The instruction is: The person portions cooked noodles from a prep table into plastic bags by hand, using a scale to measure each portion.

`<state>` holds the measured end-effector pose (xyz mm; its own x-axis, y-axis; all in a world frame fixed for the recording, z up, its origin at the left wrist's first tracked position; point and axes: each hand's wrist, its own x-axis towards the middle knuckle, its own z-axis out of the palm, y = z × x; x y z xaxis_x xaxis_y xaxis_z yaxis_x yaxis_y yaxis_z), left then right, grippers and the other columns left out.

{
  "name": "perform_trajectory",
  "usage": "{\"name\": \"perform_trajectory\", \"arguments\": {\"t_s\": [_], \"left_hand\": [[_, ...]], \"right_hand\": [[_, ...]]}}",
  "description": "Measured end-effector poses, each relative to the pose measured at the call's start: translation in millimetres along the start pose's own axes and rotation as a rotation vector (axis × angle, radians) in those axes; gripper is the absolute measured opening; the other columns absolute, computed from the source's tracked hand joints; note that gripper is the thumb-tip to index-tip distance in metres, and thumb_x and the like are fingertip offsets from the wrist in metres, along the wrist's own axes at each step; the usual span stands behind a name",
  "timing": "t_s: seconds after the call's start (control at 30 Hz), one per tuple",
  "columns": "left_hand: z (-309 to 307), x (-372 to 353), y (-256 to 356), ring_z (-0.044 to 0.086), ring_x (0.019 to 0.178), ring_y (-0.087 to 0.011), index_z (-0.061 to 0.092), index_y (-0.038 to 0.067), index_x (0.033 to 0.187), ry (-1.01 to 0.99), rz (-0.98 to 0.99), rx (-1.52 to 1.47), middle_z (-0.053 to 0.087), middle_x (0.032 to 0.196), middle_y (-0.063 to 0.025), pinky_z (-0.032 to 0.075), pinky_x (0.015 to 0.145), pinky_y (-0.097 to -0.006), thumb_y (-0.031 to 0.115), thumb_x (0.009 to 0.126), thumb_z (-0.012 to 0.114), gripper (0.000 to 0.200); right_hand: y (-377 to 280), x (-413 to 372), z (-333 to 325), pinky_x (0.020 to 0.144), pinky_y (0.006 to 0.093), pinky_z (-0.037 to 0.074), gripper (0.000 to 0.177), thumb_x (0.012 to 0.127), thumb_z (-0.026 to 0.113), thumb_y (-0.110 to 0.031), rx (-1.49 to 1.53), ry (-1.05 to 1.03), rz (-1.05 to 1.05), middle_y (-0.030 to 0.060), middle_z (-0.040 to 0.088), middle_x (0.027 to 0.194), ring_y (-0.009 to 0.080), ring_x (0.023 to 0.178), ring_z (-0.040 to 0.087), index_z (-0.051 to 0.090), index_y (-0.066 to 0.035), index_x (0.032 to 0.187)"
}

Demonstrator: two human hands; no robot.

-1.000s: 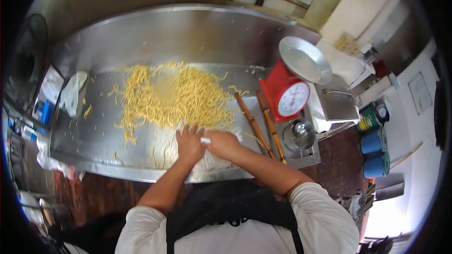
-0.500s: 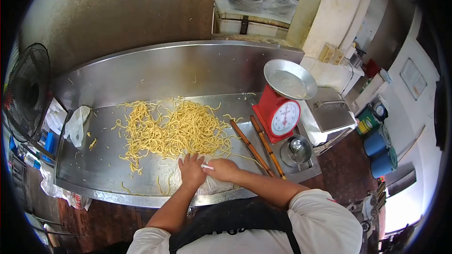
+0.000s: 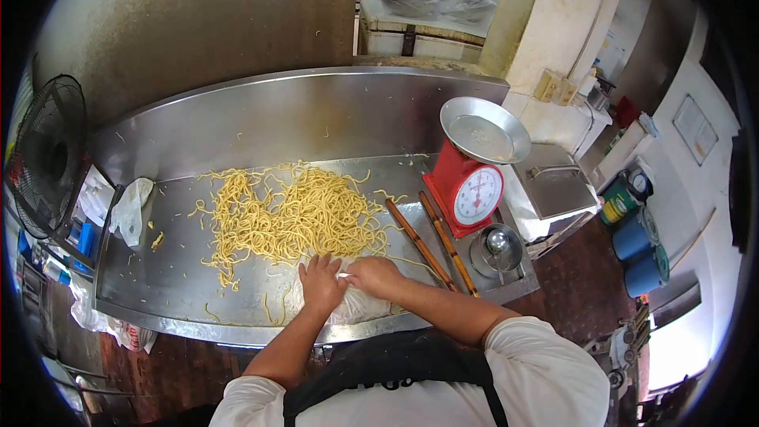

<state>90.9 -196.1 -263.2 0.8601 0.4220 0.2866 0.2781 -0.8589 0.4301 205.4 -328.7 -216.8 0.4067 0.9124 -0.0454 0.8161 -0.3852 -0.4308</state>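
Observation:
A clear plastic bag (image 3: 360,306) with pale contents lies at the front edge of the steel table, partly hidden under my hands. My left hand (image 3: 322,285) rests on its left side, fingers stretched out and spread. Beside it, my right hand (image 3: 373,278) is closed on the bag's gathered white neck, close to my left thumb. Just beyond my fingertips spreads a loose pile of yellow noodles (image 3: 316,209). A few stray strands lie near the bag.
Two bamboo sticks (image 3: 431,237) lie right of the noodles. Behind them stands a red weighing scale (image 3: 452,182) with a metal pan (image 3: 485,130). A metal pot (image 3: 506,257) holds a ladle (image 3: 498,241). At left are a black fan (image 3: 51,158) and a plastic bag (image 3: 133,209).
My right hand has shifted slightly closer to the left, and less of the bag's white neck shows between them. The noodles stay as they were.

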Motion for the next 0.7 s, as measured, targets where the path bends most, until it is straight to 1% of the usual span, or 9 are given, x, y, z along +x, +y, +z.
{"name": "perform_trajectory", "arguments": {"t_s": [0.13,0.2,0.33,0.47,0.5,0.53,0.6,0.63,0.7], "left_hand": [[-13,-7,5,0.053,0.125,-0.0372,0.070,0.005,0.106,0.158,0.200,-0.243,0.063,0.128,-0.0136,0.033,0.108,-0.0583,0.017,0.083,0.068,0.027],[0,-13,-9,0.054,0.124,-0.0368,0.069,0.005,0.108,0.101,0.213,-0.269,0.064,0.126,-0.0132,0.034,0.107,-0.0571,0.016,0.084,0.067,0.027],[2,-12,-10,0.052,0.128,-0.0355,0.072,0.009,0.101,0.025,0.102,-0.358,0.066,0.123,-0.0105,0.030,0.110,-0.0573,0.013,0.086,0.064,0.017],[15,-5,-28,0.050,0.130,-0.0355,0.071,0.010,0.103,0.005,0.065,-0.533,0.066,0.122,-0.0098,0.024,0.113,-0.0573,0.020,0.091,0.059,0.020],[16,-5,-32,0.049,0.131,-0.0354,0.071,0.011,0.104,-0.056,0.026,-0.533,0.066,0.123,-0.0096,0.021,0.114,-0.0571,0.022,0.092,0.056,0.022],[16,-4,-33,0.048,0.132,-0.0354,0.070,0.011,0.106,-0.118,-0.011,-0.530,0.066,0.123,-0.0094,0.018,0.115,-0.0570,0.024,0.094,0.054,0.025],[15,-2,-30,0.048,0.132,-0.0353,0.071,0.011,0.105,-0.110,-0.008,-0.530,0.065,0.124,-0.0106,0.019,0.114,-0.0582,0.025,0.094,0.053,0.025],[13,0,-27,0.049,0.131,-0.0353,0.071,0.011,0.103,-0.101,-0.013,-0.535,0.065,0.125,-0.0117,0.021,0.113,-0.0595,0.025,0.095,0.053,0.024],[6,-1,-26,0.050,0.129,-0.0364,0.071,0.011,0.103,-0.096,0.000,-0.523,0.064,0.124,-0.0145,0.026,0.111,-0.0573,0.028,0.095,0.053,0.026]], "right_hand": [[9,5,18,0.072,0.0484,0.053,0.031,0.092,0.060,-0.038,0.146,-0.006,0.109,0.0083,0.070,0.083,0.0329,0.085,0.069,0.070,-0.010,0.086],[18,13,39,0.065,0.0413,0.054,0.026,0.097,0.058,-0.033,1.210,-0.238,0.760,0.0045,0.071,0.082,0.0234,0.075,0.070,0.070,-0.011,0.091],[19,15,45,0.065,0.0268,0.055,0.031,0.100,0.055,-0.036,1.918,-0.354,0.689,0.0052,0.074,0.094,0.0127,0.073,0.067,0.068,-0.010,0.109],[2,7,-13,0.067,0.0315,0.055,0.036,0.099,0.055,-0.039,1.814,-0.348,0.345,0.0067,0.071,0.111,0.0125,0.082,0.069,0.065,-0.010,0.118],[3,15,-17,0.074,0.0394,0.055,0.039,0.096,0.058,-0.041,1.316,-0.375,0.365,0.0082,0.070,0.116,0.0210,0.092,0.070,0.064,-0.012,0.120],[5,12,-11,0.074,0.0394,0.055,0.039,0.096,0.058,-0.041,1.320,-0.369,0.362,0.0082,0.070,0.116,0.0210,0.092,0.070,0.064,-0.012,0.120],[9,1,4,0.076,0.0411,0.053,0.045,0.092,0.062,-0.045,0.268,0.046,-0.211,0.0138,0.068,0.113,0.0298,0.093,0.069,0.064,-0.011,0.122],[-1,-8,-4,0.078,0.0473,0.051,0.039,0.090,0.063,-0.043,0.196,0.020,-0.083,0.0160,0.070,0.099,0.0383,0.092,0.067,0.067,-0.012,0.115],[3,-7,5,0.077,0.0456,0.052,0.039,0.091,0.063,-0.043,0.207,0.027,-0.001,0.0149,0.070,0.094,0.0354,0.089,0.068,0.068,-0.011,0.113]]}}
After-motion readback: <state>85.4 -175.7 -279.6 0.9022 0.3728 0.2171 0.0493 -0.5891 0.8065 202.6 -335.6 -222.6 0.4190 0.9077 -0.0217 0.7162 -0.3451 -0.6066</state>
